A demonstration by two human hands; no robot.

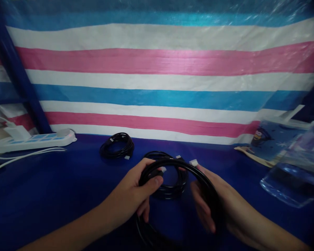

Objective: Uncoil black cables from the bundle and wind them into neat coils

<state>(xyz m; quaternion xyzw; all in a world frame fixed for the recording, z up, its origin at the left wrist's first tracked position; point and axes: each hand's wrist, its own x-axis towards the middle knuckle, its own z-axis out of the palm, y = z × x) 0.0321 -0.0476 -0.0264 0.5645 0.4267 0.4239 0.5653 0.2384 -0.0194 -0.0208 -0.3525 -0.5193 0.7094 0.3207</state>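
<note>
A thick coil of black cable point(204, 178) is held up in front of me between both hands. My left hand point(136, 184) grips its left side, with the thumb pressed on a black plug point(155, 172) that has a pale tip. Around the right side of the coil curls my right hand point(219, 195), fingers inside the loop and slightly blurred. A white-capped plug point(193, 162) sticks out by that hand. Behind the held coil, a second black cable coil point(170, 194) lies on the blue table, partly hidden. A third black cable coil point(130, 150) rests farther back on the left.
At the left stands a white power strip point(49, 140) with a charger point(17, 132) plugged in and white cords point(28, 154) beside it. A clear plastic container point(290, 184) and a blue printed bag point(272, 139) are on the right. A striped sheet point(157, 82) hangs behind the table.
</note>
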